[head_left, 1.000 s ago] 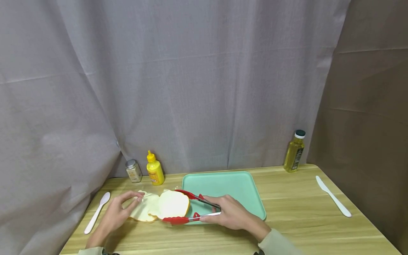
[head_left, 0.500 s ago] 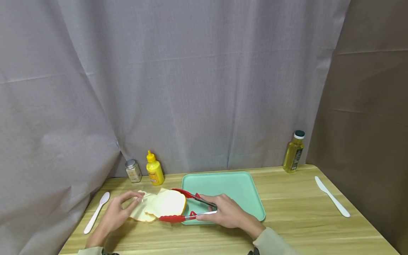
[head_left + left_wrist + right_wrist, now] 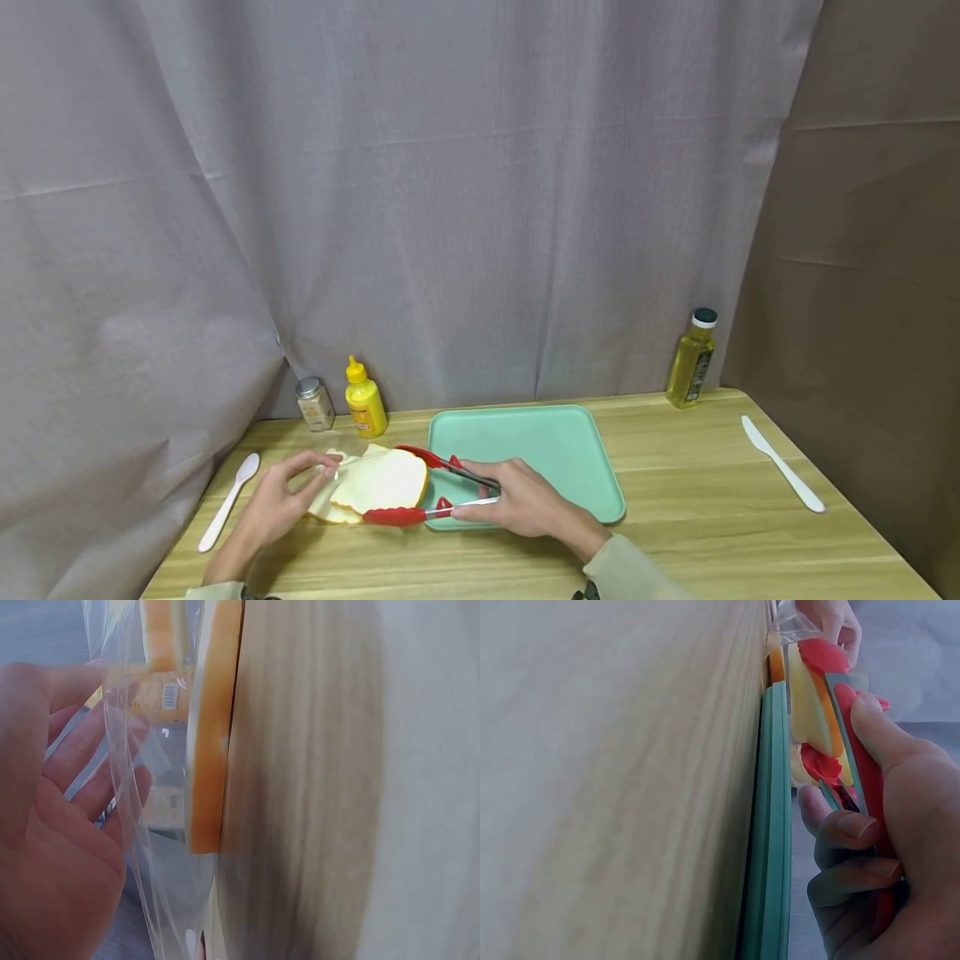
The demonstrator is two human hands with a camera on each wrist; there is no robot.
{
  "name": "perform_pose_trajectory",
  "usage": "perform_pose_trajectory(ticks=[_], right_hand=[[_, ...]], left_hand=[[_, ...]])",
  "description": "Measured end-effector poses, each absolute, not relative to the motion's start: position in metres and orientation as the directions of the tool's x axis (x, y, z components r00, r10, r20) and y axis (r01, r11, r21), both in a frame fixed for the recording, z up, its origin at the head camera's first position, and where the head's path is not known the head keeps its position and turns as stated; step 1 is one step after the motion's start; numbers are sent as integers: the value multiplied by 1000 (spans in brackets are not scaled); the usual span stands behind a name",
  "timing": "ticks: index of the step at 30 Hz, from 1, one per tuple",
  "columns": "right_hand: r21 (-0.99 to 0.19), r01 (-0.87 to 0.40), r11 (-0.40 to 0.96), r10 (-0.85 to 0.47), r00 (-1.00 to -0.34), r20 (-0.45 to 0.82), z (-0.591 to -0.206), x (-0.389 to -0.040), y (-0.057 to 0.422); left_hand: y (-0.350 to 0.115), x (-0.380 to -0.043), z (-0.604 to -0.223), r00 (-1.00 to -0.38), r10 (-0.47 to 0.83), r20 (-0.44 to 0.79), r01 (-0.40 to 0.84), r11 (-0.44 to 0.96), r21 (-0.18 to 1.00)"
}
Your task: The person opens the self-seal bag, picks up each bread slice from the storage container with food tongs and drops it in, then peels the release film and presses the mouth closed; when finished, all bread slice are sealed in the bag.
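Note:
My left hand [image 3: 277, 500] pinches the upper edge of a clear plastic bag [image 3: 161, 907] between thumb and forefinger. Inside it lies a bread slice [image 3: 322, 504] with an orange-brown crust, flat on the wooden table. My right hand [image 3: 525, 500] grips a pair of tongs with red scalloped tips [image 3: 823, 657]. Between those tips is a second bread slice [image 3: 386, 482], held tilted, its left part overlapping the lower slice at the bag's mouth. How far it reaches into the bag is hard to tell.
A mint-green tray [image 3: 555, 467] lies just right of the bread, under the tongs. Behind stand a spice jar [image 3: 316, 406] and a yellow squeeze bottle [image 3: 365, 404]. A white spoon [image 3: 228, 504] is at the left. An oil bottle [image 3: 692, 360] and white knife [image 3: 783, 464] are at the right.
My right hand has moved left with the tongs and the held slice, which now covers more of the lower slice. The left hand stays in place on the bag.

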State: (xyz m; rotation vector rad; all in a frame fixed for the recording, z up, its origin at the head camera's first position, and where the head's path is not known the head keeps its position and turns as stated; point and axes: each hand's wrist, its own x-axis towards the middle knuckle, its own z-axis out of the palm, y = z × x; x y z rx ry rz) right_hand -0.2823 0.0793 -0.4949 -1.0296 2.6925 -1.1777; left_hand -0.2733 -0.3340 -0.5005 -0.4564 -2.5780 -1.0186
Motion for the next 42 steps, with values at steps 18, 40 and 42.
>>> perform_pose_trajectory(ticks=[18,40,42], right_hand=[[-641,-588,492,-585,-769,256,-496,-286,48],[-662,-588,464,-587,-764,268,-497,-287,33],[-682,-582,444,-590,-762,266,-497,-286,31]], left_hand=[[-336,-273,-501,-893,157,423,404,695,594],[-334,-271,-492,-896,117,428,391,661,640],[-334,-271,-493,-892,119,436,402,648,647]])
